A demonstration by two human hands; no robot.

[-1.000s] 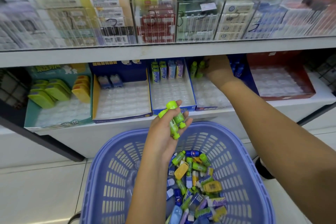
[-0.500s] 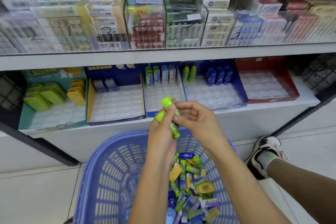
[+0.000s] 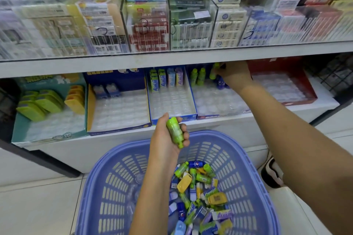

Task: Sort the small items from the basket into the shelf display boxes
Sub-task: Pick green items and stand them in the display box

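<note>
Lilac slotted plastic basket [image 3: 114,187]: smooth, slightly glossy.
Small green plastic bottle [image 3: 174,131] above the basket: shiny, with a printed wrap.
Printed cardboard display boxes [image 3: 118,129]: satin card.
Clear moulded plastic trays [image 3: 118,108] inside them: glossy, dimpled.
White shelf [image 3: 172,59]: smooth, matt.
Clear upright dividers [image 3: 214,25]: glassy, see-through.
Pale floor tiles [image 3: 38,206]: smooth, faint sheen.

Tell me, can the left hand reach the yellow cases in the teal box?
Probably yes. Nothing stands between the left hand and the yellow cases in the teal box, but it grips a green bottle, so grabbing one would be awkward.
</note>
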